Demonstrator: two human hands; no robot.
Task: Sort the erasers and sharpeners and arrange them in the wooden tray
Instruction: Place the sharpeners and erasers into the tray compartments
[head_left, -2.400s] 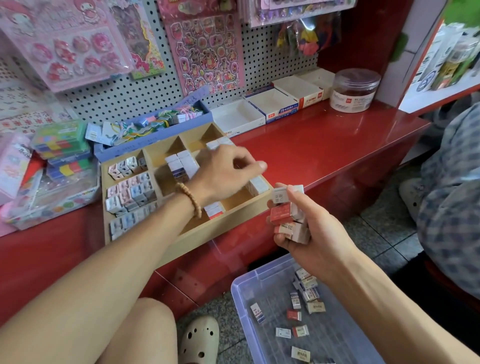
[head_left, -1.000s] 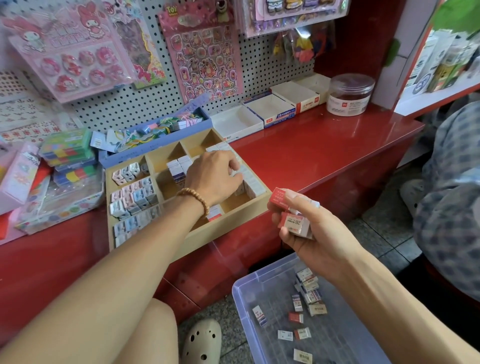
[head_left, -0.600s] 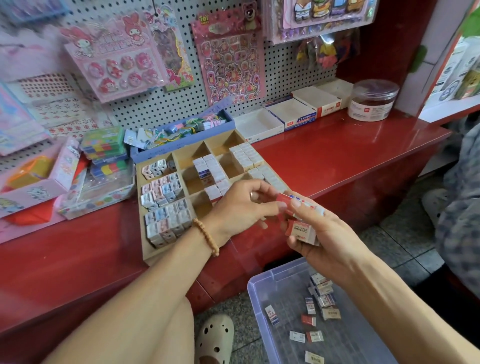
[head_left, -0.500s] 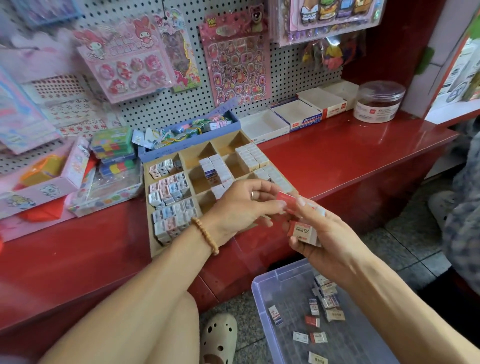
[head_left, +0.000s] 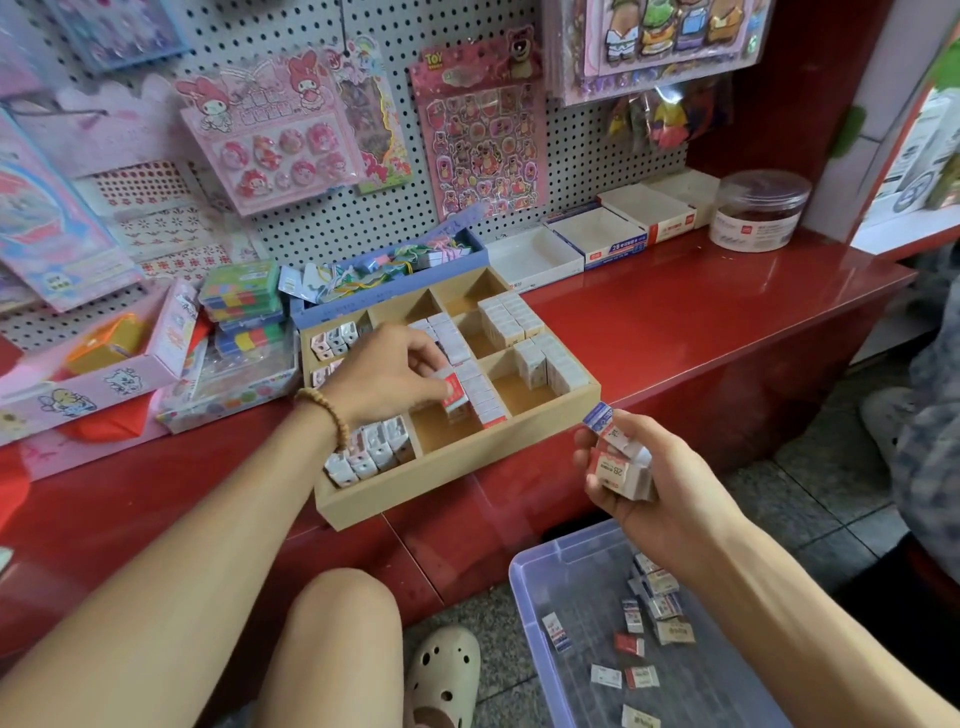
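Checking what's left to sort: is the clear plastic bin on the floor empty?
No, the clear plastic bin holds several loose wrapped erasers scattered across its bottom.

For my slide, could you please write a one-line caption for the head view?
Left hand sets a red eraser into the wooden tray while right hand holds more erasers.

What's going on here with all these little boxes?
A person is sorting small erasers into a wooden tray on a red counter. The left hand is setting a red-wrapped eraser into a middle compartment. The right hand holds a small stack of erasers beside the tray. More lie loose in the clear bin on the floor.
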